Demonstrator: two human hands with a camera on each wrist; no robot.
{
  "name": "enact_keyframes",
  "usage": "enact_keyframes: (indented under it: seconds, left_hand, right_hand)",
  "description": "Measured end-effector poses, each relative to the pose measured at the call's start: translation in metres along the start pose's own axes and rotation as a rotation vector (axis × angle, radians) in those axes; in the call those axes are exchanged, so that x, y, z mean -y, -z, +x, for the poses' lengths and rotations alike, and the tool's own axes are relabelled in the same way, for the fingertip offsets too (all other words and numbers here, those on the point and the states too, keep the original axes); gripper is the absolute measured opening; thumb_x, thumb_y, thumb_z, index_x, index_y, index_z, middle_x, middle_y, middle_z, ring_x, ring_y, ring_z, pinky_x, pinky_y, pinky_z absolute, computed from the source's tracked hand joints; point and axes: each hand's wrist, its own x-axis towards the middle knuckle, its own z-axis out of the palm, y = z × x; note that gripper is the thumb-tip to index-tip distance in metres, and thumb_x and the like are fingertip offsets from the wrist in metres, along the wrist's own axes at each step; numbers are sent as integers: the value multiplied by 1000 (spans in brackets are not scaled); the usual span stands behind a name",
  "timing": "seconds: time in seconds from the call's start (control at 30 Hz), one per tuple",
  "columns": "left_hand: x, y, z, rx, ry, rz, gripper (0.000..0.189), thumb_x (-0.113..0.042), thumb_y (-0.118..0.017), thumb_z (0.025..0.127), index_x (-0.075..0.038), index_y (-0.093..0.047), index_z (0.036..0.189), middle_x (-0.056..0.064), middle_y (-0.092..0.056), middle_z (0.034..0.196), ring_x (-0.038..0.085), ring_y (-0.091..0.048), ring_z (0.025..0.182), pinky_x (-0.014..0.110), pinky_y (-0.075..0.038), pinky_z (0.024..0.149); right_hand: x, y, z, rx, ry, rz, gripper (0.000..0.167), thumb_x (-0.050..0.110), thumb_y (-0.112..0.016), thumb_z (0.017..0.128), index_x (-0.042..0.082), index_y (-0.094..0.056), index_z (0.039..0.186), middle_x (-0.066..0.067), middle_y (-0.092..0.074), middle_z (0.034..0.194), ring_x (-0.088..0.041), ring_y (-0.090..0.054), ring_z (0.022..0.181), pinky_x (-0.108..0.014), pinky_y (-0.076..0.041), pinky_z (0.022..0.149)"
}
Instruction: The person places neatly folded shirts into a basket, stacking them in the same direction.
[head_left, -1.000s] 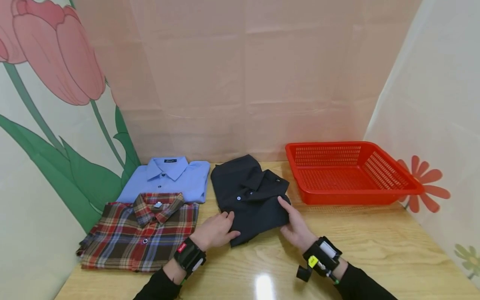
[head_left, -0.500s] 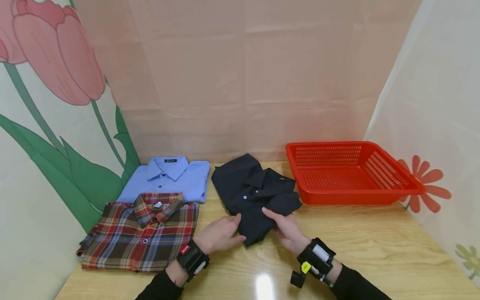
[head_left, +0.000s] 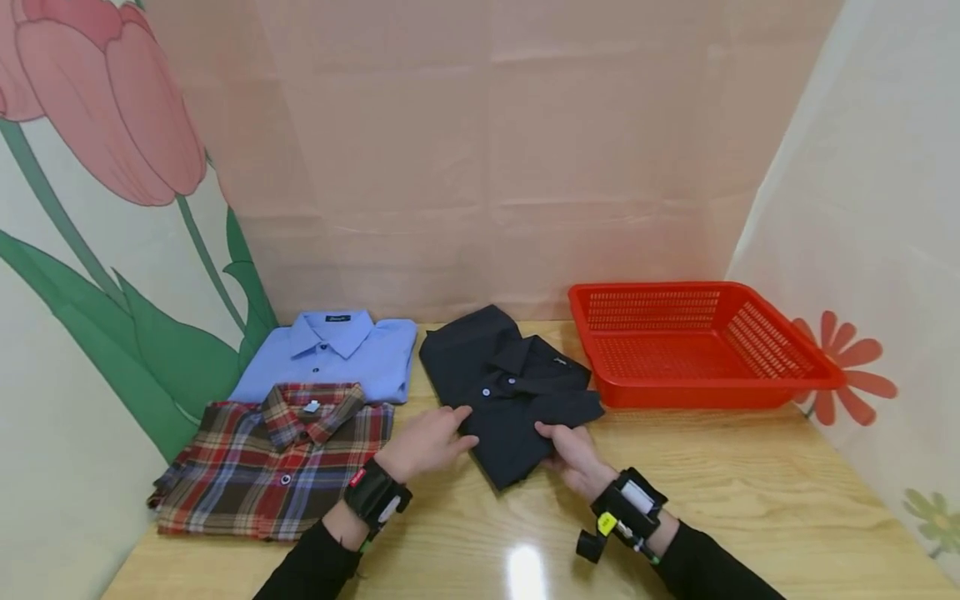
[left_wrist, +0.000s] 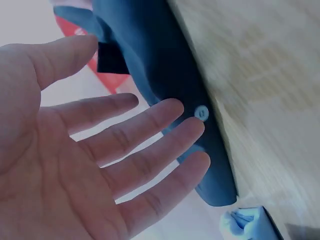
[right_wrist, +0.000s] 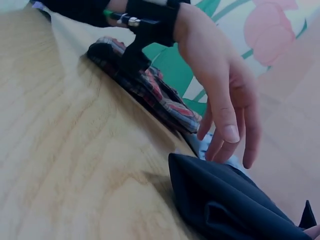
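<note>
A folded black shirt (head_left: 495, 417) with pale buttons lies askew in the middle of the wooden table, its collar toward the right. At its near right edge my right hand (head_left: 576, 458) grips the cloth, thumb on top and the other fingers underneath. My left hand (head_left: 426, 442) is at the shirt's left side. In the left wrist view that left hand (left_wrist: 115, 150) has its fingers spread and nearly straight, in front of the black cloth (left_wrist: 160, 65). Whether its fingertips touch the shirt I cannot tell. Only a bit of the right hand shows in the right wrist view.
To the left lie a folded plaid shirt (head_left: 277, 483) and, behind it, a folded light blue shirt (head_left: 337, 354). A red plastic basket (head_left: 705, 396) stands at the back right, close to the black shirt. A pinkish sheet (head_left: 480, 167) hangs behind the table.
My right hand has slid left along the black shirt's near edge. The shirt's near corner has swung rightward. My left hand, lower half a second ago, has moved slightly away from me.
</note>
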Motion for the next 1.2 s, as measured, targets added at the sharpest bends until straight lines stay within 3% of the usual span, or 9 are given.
enact_keyframes:
  seconds: [0.1, 0.2, 0.3, 0.37, 0.47, 0.57, 0.73, 0.93, 1.2]
  left_hand:
    - [7, 6, 4, -8, 26, -19, 54, -40, -57, 99, -6, -52, 141, 14, -65, 126, 26, -65, 110, 41, -54, 89]
    - [16, 13, 12, -21, 65, -47, 55, -40, -57, 99, -6, -51, 141, 16, -62, 131, 29, -62, 116, 44, -52, 93]
    - [25, 22, 24, -31, 104, -92, 56, -39, -57, 99, -5, -49, 143, 17, -59, 136, 31, -59, 122, 46, -49, 98]
    - [31, 27, 32, -33, 125, -120, 57, -38, -57, 99, -4, -47, 144, 18, -57, 138, 33, -56, 125, 46, -47, 102]
    - [37, 32, 44, -33, 151, -160, 59, -35, -57, 99, -1, -45, 145, 20, -54, 141, 34, -52, 129, 46, -43, 107]
    - [43, 34, 54, -33, 174, -167, 61, -34, -57, 99, 2, -42, 146, 22, -51, 143, 35, -49, 133, 46, -40, 109]
    - [51, 32, 70, -32, 250, -148, 67, -36, -56, 99, 2, -34, 150, 25, -42, 149, 37, -41, 139, 47, -36, 113]
    - [58, 28, 89, -40, 334, -153, 73, -38, -57, 98, 3, -30, 151, 28, -32, 154, 40, -30, 144, 49, -30, 116]
    - [68, 16, 105, 37, 436, -173, 82, -40, -59, 97, 4, -20, 154, 29, -32, 153, 40, -32, 143, 49, -33, 114]
  right_hand:
    - [1, 0, -2, 3, 17, -62, 65, 10, -58, 97, -11, -22, 146, -24, -42, 144, -24, -58, 109, -41, -52, 93]
    - [3, 0, -4, 23, 72, -198, 63, 12, -53, 100, -10, -19, 148, -26, -34, 149, -33, -50, 125, -50, -45, 104]
    - [4, 0, -2, 38, 220, -398, 64, 11, -50, 101, -10, -16, 151, -28, -24, 154, -43, -33, 139, -56, -31, 114]
    - [5, 2, 0, 18, 366, -559, 61, 8, -51, 99, -14, -22, 148, -32, -29, 152, -46, -34, 138, -57, -31, 113]
    - [7, 5, 1, -34, 582, -854, 46, 3, -55, 94, -18, -45, 134, -34, -57, 122, -43, -58, 110, -48, -49, 96]
    - [10, 8, -1, -34, 716, -1060, 31, -3, -56, 88, -15, -58, 117, -17, -60, 83, -28, -56, 75, -35, -48, 69]
    - [20, 13, -4, 63, 747, -1172, 25, -10, -53, 82, -11, -58, 106, -3, -44, 68, -19, -45, 62, -27, -36, 57]
    - [28, 19, -6, 69, 756, -1287, 15, -11, -56, 78, -5, -60, 91, -8, -55, 72, -20, -49, 64, -31, -42, 59]
    - [35, 28, -1, 76, 758, -1360, 22, -12, -59, 78, -4, -61, 99, -13, -62, 80, -21, -54, 66, -35, -50, 60]
